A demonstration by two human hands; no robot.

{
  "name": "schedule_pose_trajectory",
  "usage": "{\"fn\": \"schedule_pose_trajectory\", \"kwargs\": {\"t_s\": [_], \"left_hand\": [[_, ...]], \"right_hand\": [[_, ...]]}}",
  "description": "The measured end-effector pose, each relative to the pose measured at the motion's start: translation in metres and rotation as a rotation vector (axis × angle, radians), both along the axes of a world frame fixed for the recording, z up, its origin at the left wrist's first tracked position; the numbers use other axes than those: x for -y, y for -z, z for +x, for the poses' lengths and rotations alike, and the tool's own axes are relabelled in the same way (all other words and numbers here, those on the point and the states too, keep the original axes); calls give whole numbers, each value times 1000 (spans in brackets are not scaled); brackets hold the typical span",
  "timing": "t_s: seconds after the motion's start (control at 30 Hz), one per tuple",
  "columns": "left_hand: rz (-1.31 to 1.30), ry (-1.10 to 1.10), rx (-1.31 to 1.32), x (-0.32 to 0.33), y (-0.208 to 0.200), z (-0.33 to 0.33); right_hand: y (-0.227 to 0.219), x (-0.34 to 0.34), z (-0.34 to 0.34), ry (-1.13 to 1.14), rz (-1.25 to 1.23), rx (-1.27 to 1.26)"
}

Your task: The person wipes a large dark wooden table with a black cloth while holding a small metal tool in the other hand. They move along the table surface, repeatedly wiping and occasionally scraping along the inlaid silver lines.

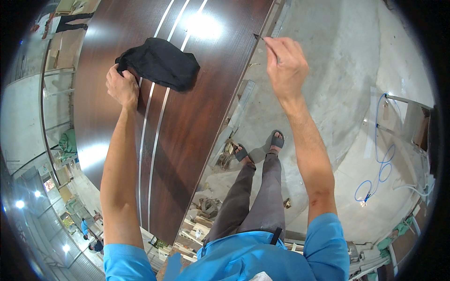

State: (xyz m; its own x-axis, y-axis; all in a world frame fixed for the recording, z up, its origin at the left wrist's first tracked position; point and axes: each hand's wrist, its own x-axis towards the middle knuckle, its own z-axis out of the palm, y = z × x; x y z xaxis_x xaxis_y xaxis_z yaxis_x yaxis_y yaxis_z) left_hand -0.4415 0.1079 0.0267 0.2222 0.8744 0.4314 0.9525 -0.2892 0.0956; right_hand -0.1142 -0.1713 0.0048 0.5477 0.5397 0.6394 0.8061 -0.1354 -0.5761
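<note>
A dark brown, glossy wood-grain panel (197,126) with pale lengthwise stripes lies in front of me, reaching from the far edge toward my left side. On it rests a black cloth (164,63), bunched up, and my left hand (123,86) grips its left end between thumb and fingers. My right hand (287,61) is raised past the panel's right edge, fingers pinched together. From its fingertips a small, thin dark piece (257,36) sticks out toward the panel's edge; its kind is too small to make out.
Concrete floor (328,117) stretches to my right, with a coiled blue hose (386,164) on it. Wood scraps (192,234) lie low beside the panel. Debris (225,154) sits near my feet. Other people (84,229) are far off at the left.
</note>
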Motion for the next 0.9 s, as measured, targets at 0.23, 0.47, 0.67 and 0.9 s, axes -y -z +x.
{"fn": "schedule_pose_trajectory", "kwargs": {"t_s": [0.23, 0.47, 0.67, 0.9], "left_hand": [[0, 223, 212, 19, -7, 19], [-386, 743, -10, 199, -36, 127], [-277, 714, 73, 161, -15, 243], [-154, 589, 81, 52, -22, 379]], "right_hand": [[-34, 98, -136, -673, -220, -61], [-36, 189, -138, -361, -305, -747], [28, 199, -37, 17, -73, -1267], [37, 131, 85, 17, -113, -1098]]}}
